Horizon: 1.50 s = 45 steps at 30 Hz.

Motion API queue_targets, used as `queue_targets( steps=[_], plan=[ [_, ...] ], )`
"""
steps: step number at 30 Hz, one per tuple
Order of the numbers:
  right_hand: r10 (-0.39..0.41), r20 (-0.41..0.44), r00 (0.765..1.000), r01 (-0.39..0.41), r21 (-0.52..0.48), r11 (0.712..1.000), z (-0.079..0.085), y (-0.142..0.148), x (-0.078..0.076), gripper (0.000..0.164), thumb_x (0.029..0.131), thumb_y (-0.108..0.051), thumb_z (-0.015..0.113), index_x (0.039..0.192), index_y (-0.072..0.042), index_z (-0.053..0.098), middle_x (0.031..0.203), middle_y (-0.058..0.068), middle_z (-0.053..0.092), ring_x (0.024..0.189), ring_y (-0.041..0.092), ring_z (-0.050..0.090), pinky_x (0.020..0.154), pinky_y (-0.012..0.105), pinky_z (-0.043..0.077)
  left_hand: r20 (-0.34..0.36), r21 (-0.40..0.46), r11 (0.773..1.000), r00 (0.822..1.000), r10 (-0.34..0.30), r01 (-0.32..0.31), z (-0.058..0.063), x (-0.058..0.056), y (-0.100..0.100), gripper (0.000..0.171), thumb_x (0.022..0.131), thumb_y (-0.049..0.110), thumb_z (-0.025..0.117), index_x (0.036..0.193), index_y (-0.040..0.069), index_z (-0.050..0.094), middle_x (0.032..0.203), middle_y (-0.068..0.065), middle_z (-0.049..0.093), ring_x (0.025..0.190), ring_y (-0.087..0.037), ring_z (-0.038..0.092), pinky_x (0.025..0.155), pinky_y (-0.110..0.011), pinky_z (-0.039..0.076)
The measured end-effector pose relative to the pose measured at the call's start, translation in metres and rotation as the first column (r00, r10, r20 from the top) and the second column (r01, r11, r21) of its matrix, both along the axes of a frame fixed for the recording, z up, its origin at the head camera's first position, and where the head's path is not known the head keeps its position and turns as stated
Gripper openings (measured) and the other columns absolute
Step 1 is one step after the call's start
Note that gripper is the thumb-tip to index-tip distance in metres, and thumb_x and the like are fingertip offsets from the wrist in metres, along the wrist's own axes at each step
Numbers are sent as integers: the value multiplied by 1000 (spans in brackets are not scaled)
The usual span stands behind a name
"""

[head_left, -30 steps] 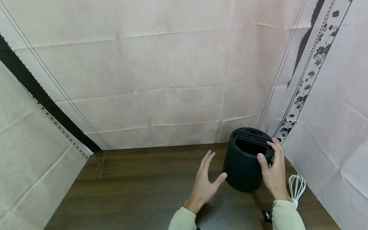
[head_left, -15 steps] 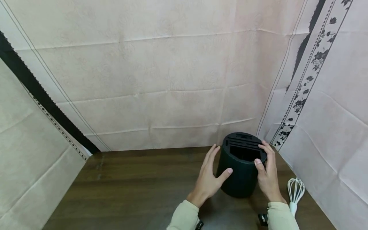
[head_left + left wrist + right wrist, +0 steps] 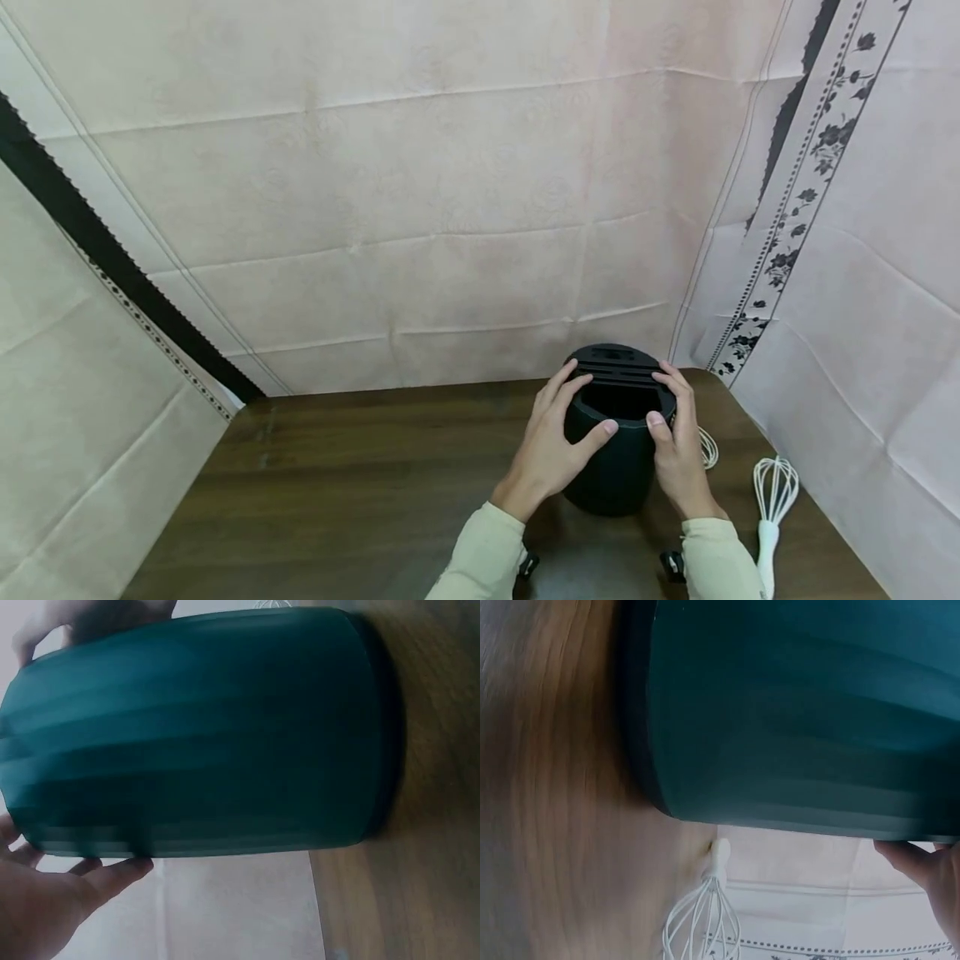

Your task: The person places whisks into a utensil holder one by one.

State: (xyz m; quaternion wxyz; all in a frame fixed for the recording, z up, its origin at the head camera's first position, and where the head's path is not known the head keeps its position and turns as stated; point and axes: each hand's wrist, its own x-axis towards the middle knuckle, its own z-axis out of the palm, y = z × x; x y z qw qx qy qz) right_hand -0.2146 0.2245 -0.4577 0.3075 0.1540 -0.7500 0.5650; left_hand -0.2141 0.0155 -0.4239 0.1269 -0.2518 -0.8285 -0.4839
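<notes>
A dark green cylindrical utensil holder (image 3: 613,479) stands upright on the table, its black top showing several slots and a large opening. My left hand (image 3: 546,457) holds its left side, fingers along the upper rim and thumb at the front. On the opposite side my right hand (image 3: 681,462) grips the holder, thumb in front and fingers farther back. In the left wrist view, fingers of the left hand (image 3: 45,896) touch the green wall (image 3: 210,742). The right wrist view shows part of the right hand (image 3: 937,885) against the wall's edge.
A white whisk (image 3: 772,508) lies right of the right forearm. Wires of another white whisk (image 3: 707,447) show behind the right hand; its handle (image 3: 718,855) appears in the right wrist view. Pale cloth (image 3: 450,208) hangs behind and along both sides of the brown table (image 3: 337,500).
The right hand has shifted the utensil holder leftward and slightly nearer. My left hand, apart from it at first, has come onto its left side. The second whisk's wires have come into view.
</notes>
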Motion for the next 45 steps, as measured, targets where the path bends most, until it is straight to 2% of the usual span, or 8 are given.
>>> queue_targets(
  steps=[5, 12, 19, 27, 34, 38, 45],
  plan=[
    [17, -4, 1000, -17, -2, 1000, 0, -9, -4, 52, 106, -18, 47, 157, -10, 40, 171, 2, 25, 159, 27, 16, 126, 61, 8, -9, 15, 999, 999, 47, -47, -2, -1, -3, 64, 100, 59, 66, 157, 35, 48, 170, 18, 27, 155, -18, 31, 118, -59, 38],
    [53, -28, 998, -52, 22, 998, 1, -25, -12, 55, 102, -14, 52, 156, -7, 41, 171, 7, 26, 158, 34, 17, 123, 67, 10, -13, 44, 996, 997, 80, -79, -4, -2, -16, 63, 100, 57, 65, 156, 34, 49, 170, 16, 28, 154, -20, 33, 117, -60, 39],
    [85, -33, 996, -84, 34, 996, 2, -42, -17, 56, 101, -12, 56, 155, -9, 42, 171, 7, 26, 158, 32, 19, 122, 67, 13, -24, 56, 993, 994, 107, -105, -7, -3, -34, 63, 100, 59, 64, 156, 35, 49, 169, 16, 29, 154, -19, 33, 118, -61, 37],
    [132, -5, 991, -131, 56, 990, 1, -60, -23, 54, 103, -13, 53, 156, -11, 40, 172, 8, 23, 158, 33, 18, 121, 71, 12, -29, 60, 988, 989, 144, -142, -6, -5, -54, 62, 100, 56, 67, 155, 33, 50, 168, 14, 31, 154, -23, 34, 118, -64, 35],
    [189, 18, 982, -190, 79, 979, 2, -76, -36, 55, 104, -14, 52, 157, -14, 38, 172, 6, 20, 158, 32, 18, 122, 71, 12, -30, 72, 977, 979, 202, -199, -6, -10, -70, 61, 98, 53, 71, 153, 35, 52, 167, 15, 33, 154, -22, 35, 119, -64, 34],
    [210, 32, 977, -212, 87, 973, 2, -83, -41, 55, 106, -17, 52, 158, -15, 35, 173, 5, 18, 159, 32, 17, 122, 72, 12, -25, 72, 975, 977, 214, -212, -6, -12, -77, 60, 98, 53, 70, 153, 36, 51, 167, 16, 33, 154, -22, 34, 119, -65, 33],
    [229, 44, 973, -232, 110, 966, 4, -95, -44, 55, 109, -24, 54, 159, -16, 34, 173, 4, 15, 159, 31, 16, 123, 70, 15, -42, 81, 972, 974, 224, -220, -5, -13, -91, 58, 99, 43, 73, 153, 35, 52, 167, 14, 33, 153, -22, 35, 120, -64, 32]
  ],
)
